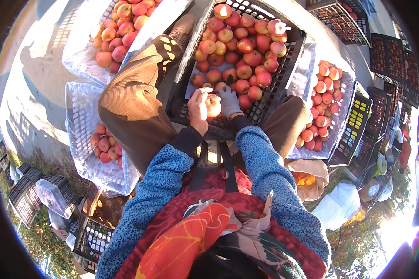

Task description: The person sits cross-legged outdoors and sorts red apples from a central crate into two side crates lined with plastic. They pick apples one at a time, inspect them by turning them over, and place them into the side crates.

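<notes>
My bare left hand [197,108] holds a red and yellow apple [213,106] over the near end of a black plastic crate [293,52]. Close beside that apple, my right hand [229,102] wears a grey glove. Its fingers are curled and point down into the crate; whether they grip something is hidden. A green leaf [229,80] lies just beyond the gloved fingers. Many loose red apples [244,72] fill much of the crate, which stands between my knees. Pale lining shows below some of them.
Plastic-lined crates with apples stand at the upper left [80,52], lower left [87,153] and right [342,122]. A paper bag [317,178] with orange contents is by my right knee. Stacked apple crates [387,57] line the far right. A black crate [94,237] sits behind me at left.
</notes>
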Demonstrator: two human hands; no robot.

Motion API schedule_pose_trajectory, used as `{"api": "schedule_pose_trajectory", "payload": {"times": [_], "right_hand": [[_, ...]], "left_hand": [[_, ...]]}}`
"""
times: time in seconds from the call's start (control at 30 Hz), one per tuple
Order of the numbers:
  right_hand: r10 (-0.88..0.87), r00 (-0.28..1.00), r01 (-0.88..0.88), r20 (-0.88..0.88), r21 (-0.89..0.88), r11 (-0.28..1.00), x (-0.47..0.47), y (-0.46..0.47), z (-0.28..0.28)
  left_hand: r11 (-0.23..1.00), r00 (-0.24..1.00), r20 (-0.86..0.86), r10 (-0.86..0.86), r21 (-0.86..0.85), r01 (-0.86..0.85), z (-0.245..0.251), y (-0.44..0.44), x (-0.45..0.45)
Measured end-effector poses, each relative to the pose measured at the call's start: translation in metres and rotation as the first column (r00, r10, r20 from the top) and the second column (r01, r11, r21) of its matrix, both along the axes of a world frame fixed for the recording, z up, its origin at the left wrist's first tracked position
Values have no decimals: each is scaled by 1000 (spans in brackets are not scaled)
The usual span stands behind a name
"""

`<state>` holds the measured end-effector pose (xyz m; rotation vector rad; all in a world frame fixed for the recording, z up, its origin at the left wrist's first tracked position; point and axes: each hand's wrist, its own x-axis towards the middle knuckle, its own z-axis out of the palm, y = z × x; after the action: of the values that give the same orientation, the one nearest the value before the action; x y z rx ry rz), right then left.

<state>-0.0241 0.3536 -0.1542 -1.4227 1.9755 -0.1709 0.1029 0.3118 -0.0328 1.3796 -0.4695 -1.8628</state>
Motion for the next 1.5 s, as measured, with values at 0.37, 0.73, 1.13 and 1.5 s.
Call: {"api": "schedule_pose_trajectory", "payload": {"times": [0.37, 0.73, 1.13, 1.5], "right_hand": [[-484, -321, 551, 814, 576, 603, -24, -16, 127], [-276, 448, 532, 850, -5, 847, -58, 2, 165], [504, 729, -492, -464, 158, 856, -150, -54, 54], [-364, -372, 320, 853, 487, 813, -88, -20, 144]], "left_hand": [[944, 963, 40, -268, -189, 271, 16, -6, 3], [944, 926, -204, -319, -158, 291, 25, -5, 0], [998, 739, -672, 44, 70, 5, 21, -15, 3], [997, 707, -705, 58, 80, -2, 32, -17, 5]]}}
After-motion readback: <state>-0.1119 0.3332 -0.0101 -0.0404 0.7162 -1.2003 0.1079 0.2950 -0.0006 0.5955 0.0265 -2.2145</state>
